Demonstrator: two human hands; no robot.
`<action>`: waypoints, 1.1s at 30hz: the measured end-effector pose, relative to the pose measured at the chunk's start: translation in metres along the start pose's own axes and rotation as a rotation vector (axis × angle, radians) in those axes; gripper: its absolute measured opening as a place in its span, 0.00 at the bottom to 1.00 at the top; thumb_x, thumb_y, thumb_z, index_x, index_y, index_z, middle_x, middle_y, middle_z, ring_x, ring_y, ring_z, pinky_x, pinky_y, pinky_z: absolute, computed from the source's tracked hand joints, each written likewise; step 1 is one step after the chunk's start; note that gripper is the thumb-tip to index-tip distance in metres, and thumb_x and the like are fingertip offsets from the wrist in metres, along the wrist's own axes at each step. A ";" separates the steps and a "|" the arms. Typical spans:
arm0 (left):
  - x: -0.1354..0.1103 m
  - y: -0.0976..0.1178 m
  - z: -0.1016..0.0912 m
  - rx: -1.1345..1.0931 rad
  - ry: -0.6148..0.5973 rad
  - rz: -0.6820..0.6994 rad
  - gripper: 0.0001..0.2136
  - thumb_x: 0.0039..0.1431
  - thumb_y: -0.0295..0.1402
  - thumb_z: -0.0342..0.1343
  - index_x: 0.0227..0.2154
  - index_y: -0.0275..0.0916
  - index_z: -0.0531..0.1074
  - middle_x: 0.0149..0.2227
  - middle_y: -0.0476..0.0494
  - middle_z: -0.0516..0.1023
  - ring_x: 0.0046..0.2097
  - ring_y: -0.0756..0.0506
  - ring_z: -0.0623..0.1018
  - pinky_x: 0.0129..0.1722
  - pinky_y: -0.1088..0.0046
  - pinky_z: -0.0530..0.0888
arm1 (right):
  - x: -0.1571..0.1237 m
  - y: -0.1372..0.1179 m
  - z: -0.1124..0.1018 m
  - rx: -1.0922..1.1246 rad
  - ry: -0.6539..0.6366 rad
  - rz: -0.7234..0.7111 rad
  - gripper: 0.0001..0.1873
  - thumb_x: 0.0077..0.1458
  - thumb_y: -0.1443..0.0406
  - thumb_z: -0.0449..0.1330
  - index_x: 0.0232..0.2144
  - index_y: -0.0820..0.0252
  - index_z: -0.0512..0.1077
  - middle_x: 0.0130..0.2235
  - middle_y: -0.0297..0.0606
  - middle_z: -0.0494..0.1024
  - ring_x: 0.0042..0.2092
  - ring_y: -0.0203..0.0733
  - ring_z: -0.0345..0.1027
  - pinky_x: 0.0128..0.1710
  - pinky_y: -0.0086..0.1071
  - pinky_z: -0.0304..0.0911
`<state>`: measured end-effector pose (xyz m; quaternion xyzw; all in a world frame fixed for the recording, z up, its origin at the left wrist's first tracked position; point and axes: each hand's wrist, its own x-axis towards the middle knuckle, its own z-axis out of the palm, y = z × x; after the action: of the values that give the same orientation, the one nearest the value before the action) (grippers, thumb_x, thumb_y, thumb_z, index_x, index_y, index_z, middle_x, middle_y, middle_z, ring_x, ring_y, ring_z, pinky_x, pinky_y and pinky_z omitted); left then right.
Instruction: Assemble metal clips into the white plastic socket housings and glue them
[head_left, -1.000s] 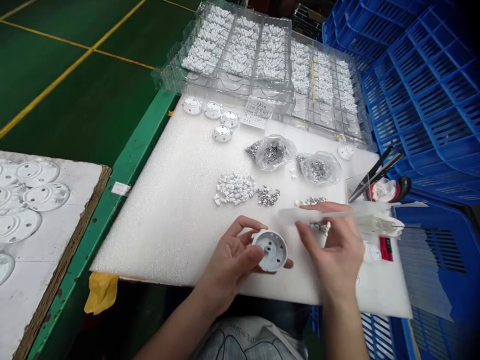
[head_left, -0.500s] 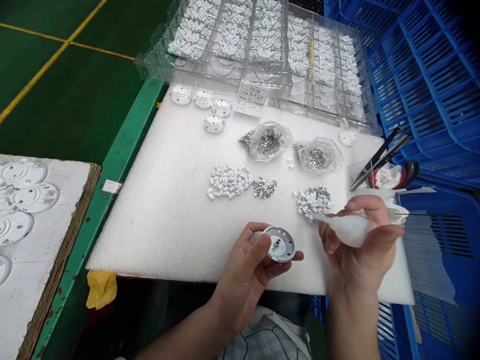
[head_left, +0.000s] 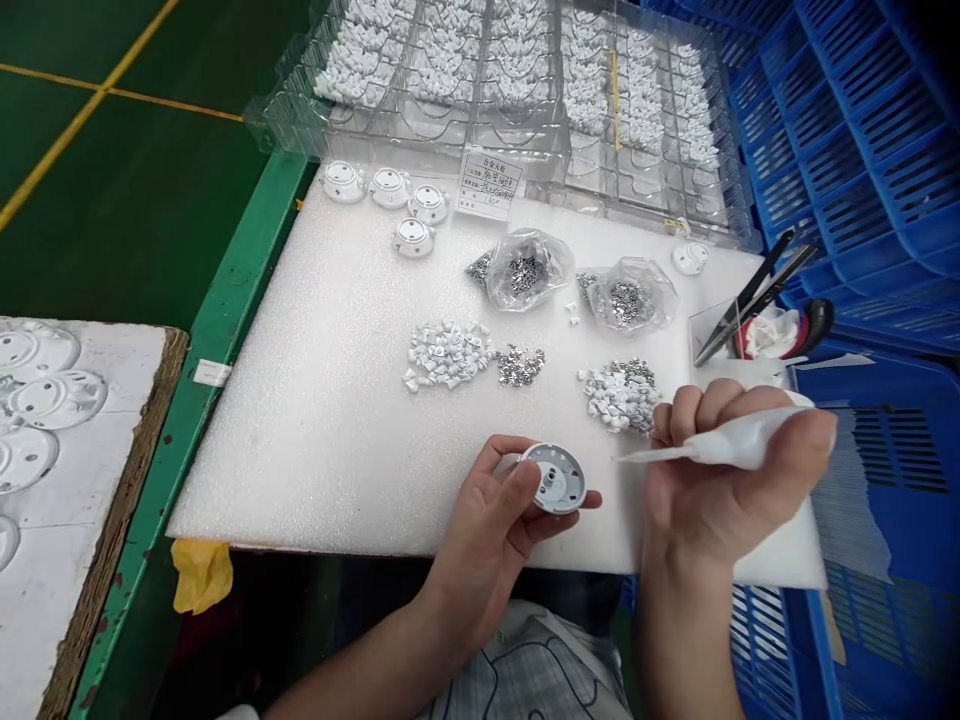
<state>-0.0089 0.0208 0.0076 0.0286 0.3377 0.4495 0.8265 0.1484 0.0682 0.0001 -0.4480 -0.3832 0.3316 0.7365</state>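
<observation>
My left hand (head_left: pixel 501 510) grips a round white plastic cap (head_left: pixel 556 478) by its rim, hollow side up, just above the near edge of the white foam sheet (head_left: pixel 345 400). My right hand (head_left: pixel 724 470) is closed around a soft white squeeze tube (head_left: pixel 731 444) whose long thin nozzle points left toward the cap, its tip a short way from the rim. Behind the hands lie a pile of small white parts (head_left: pixel 448 353), a small heap of metal bits (head_left: pixel 520 365) and a mixed pile (head_left: pixel 621 393).
Two clear bags of metal parts (head_left: pixel 525 268) (head_left: pixel 628 297) sit mid-sheet. Several finished white caps (head_left: pixel 390 187) line the back left. Clear trays of white parts (head_left: pixel 517 80) stand behind. Scissors (head_left: pixel 754 300) and blue crates (head_left: pixel 862 170) are at right. A green table edge (head_left: pixel 217 330) and moulded white board (head_left: pixel 45 400) lie left.
My right hand picked up the squeeze tube from the right, closed around it and turned its nozzle toward the cap. My left hand tilted the cap slightly. The view shifted downward.
</observation>
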 end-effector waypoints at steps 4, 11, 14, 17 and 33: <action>0.000 -0.002 0.000 0.017 -0.001 0.013 0.22 0.54 0.43 0.74 0.40 0.37 0.67 0.35 0.49 0.82 0.38 0.47 0.86 0.35 0.83 0.80 | -0.008 0.003 0.005 -0.090 -0.008 -0.171 0.34 0.57 0.49 0.65 0.14 0.58 0.53 0.18 0.27 0.47 0.20 0.31 0.43 0.23 0.36 0.39; 0.001 -0.004 -0.001 0.052 -0.012 0.026 0.21 0.56 0.43 0.72 0.40 0.38 0.67 0.36 0.48 0.82 0.38 0.47 0.86 0.36 0.82 0.80 | -0.018 0.004 0.006 -0.258 -0.035 -0.208 0.33 0.59 0.48 0.64 0.13 0.56 0.56 0.17 0.29 0.49 0.21 0.34 0.44 0.24 0.37 0.38; 0.002 -0.005 -0.002 0.057 -0.007 0.027 0.22 0.55 0.43 0.73 0.40 0.38 0.67 0.36 0.47 0.82 0.38 0.47 0.86 0.36 0.82 0.80 | -0.019 0.004 0.005 -0.282 -0.047 -0.230 0.33 0.60 0.49 0.64 0.13 0.56 0.54 0.17 0.29 0.49 0.21 0.33 0.44 0.24 0.36 0.39; 0.002 -0.005 -0.001 0.060 -0.007 0.025 0.22 0.55 0.44 0.73 0.40 0.38 0.67 0.37 0.47 0.82 0.38 0.47 0.86 0.37 0.82 0.80 | -0.018 0.007 0.005 -0.274 -0.068 -0.262 0.33 0.61 0.52 0.63 0.14 0.58 0.53 0.18 0.28 0.49 0.21 0.32 0.44 0.23 0.35 0.39; 0.001 -0.005 -0.001 0.062 -0.002 0.023 0.24 0.54 0.44 0.74 0.40 0.38 0.66 0.36 0.47 0.82 0.37 0.47 0.86 0.36 0.81 0.80 | -0.020 0.007 0.004 -0.272 -0.081 -0.241 0.32 0.61 0.53 0.63 0.14 0.58 0.54 0.18 0.28 0.51 0.21 0.32 0.46 0.23 0.35 0.38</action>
<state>-0.0058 0.0187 0.0043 0.0589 0.3501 0.4483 0.8203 0.1344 0.0559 -0.0109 -0.4808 -0.5047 0.2038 0.6875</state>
